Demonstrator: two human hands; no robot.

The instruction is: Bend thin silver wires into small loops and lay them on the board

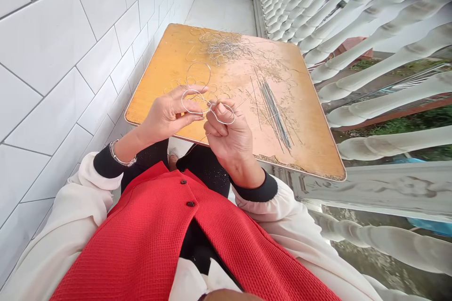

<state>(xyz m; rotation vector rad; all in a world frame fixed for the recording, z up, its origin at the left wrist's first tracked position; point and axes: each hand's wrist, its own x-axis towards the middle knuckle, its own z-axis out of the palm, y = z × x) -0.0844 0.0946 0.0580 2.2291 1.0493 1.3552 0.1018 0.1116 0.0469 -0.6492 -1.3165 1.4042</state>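
A thin silvery wire (209, 106), bent into several round loops, is held up between my two hands over the near edge of the table. My left hand (171, 113) holds the loops on the left side, its thumb and fingers curved around them. My right hand (230, 134) is closed in a fist, thumb pressed on the index finger, gripping the wire where a smaller loop curves over the thumb. Part of the wire is hidden behind the fingers. Just beyond the hands, several wire rings (198, 75) lie or stand on the table.
The orange and pink table (151, 89) has a worn near edge. A tangled wire heap (226, 48) lies at its far side, and a bundle of straight grey wires (273, 110) rests on the right. A white tiled wall (102, 56) is left, a white balustrade (374, 89) right.
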